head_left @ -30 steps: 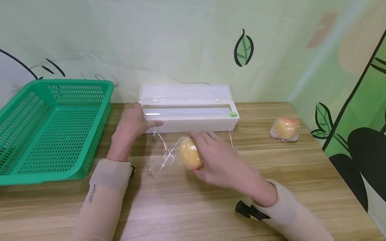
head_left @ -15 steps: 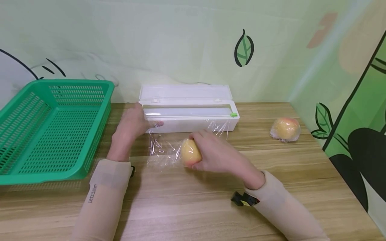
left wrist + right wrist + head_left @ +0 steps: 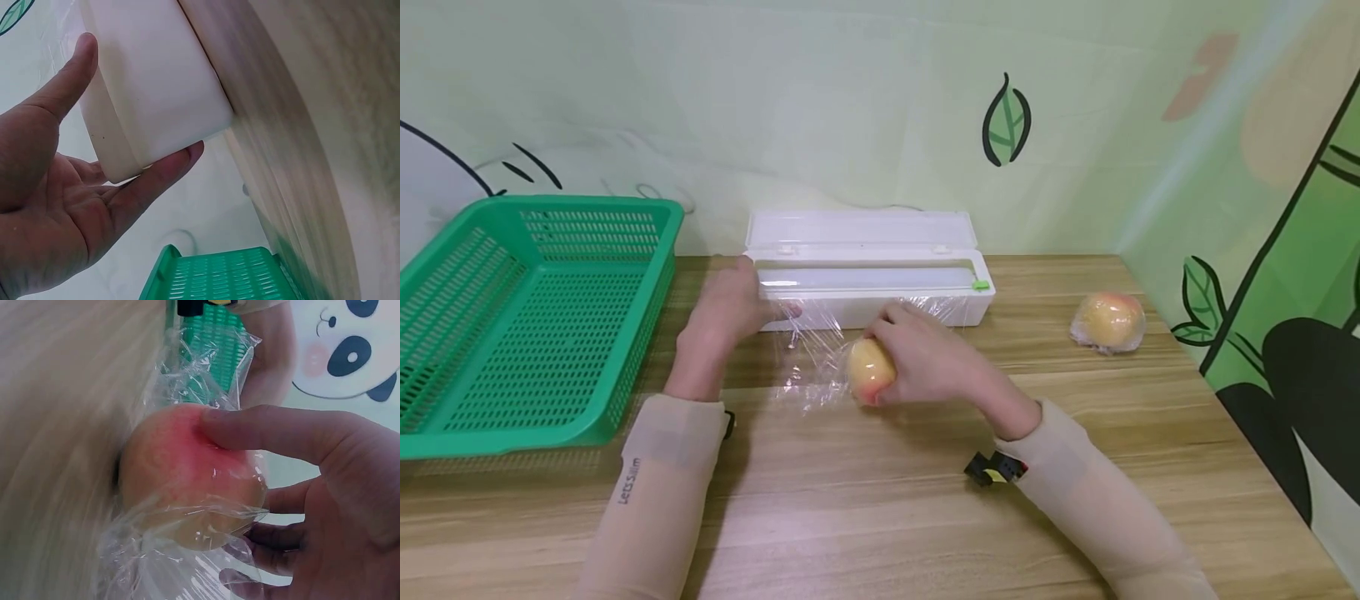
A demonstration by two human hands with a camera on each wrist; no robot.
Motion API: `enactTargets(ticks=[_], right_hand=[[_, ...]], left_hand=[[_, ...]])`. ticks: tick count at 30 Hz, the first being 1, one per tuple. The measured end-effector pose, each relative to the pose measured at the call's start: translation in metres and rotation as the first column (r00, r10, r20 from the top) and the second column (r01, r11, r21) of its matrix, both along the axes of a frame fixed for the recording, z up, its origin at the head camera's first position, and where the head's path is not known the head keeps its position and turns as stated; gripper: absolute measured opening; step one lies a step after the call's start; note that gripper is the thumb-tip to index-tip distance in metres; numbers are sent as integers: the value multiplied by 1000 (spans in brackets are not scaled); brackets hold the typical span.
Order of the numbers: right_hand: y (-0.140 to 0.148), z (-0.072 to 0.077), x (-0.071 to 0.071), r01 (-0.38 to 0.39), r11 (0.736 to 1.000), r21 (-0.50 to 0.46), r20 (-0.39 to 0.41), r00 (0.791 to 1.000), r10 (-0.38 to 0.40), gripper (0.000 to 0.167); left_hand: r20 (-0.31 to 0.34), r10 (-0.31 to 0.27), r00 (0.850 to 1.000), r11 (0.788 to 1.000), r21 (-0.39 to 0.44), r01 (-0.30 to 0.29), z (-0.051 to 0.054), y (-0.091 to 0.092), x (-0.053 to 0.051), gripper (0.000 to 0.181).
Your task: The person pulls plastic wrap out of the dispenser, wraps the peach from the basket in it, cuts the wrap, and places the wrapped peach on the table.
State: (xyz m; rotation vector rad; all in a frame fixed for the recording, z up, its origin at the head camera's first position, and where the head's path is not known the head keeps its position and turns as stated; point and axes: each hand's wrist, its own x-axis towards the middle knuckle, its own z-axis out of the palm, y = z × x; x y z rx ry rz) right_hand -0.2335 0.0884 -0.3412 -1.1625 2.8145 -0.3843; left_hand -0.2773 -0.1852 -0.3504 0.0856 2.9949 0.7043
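A white cling film dispenser point(image 3: 857, 312) stands at the back of the table with its clear lid raised. My left hand point(image 3: 722, 304) grips its left end; in the left wrist view the thumb point(image 3: 72, 75) lies along the front and the fingers reach round the end. With my right hand point(image 3: 925, 358) I hold a yellow-pink peach point(image 3: 870, 372) low over the table in front of the dispenser. Clear cling film point(image 3: 808, 375) runs from the dispenser to the peach and bunches at its left. In the right wrist view, loose film point(image 3: 181, 572) hangs about the peach point(image 3: 187, 469).
At the left stands a green plastic basket point(image 3: 542, 358) with nothing in it. Another peach point(image 3: 1108, 321), wrapped in film, sits at the right on the wooden table point(image 3: 850, 517). A green slider point(image 3: 981, 285) is at the dispenser's right end. A printed wall rises behind.
My right hand has turned the peach and brought it slightly toward the dispenser, so more pink shows at its lower side. The film has gathered closer to it. My left hand stays in place.
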Motion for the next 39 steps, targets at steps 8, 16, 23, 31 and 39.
enactTargets(ticks=[8, 16, 23, 31, 39], right_hand=[[-1, 3, -11, 56, 998, 9, 75, 996, -57, 67], [-1, 2, -13, 34, 999, 40, 5, 999, -34, 51], [-6, -7, -11, 54, 997, 60, -119, 992, -46, 57], [-10, -14, -2, 92, 986, 141, -298, 953, -46, 51], [-17, -23, -1, 123, 984, 127, -296, 952, -81, 85]], left_hand=[[24, 4, 1000, 1000, 12, -4, 1, -1, 1, 82], [21, -3, 1000, 1000, -4, 3, 0, -1, 1, 85], [23, -3, 1000, 1000, -9, 3, 1, -1, 1, 92], [25, 10, 1000, 1000, -19, -10, 0, 1, 1, 93], [35, 9, 999, 1000, -9, -8, 0, 0, 1, 92]])
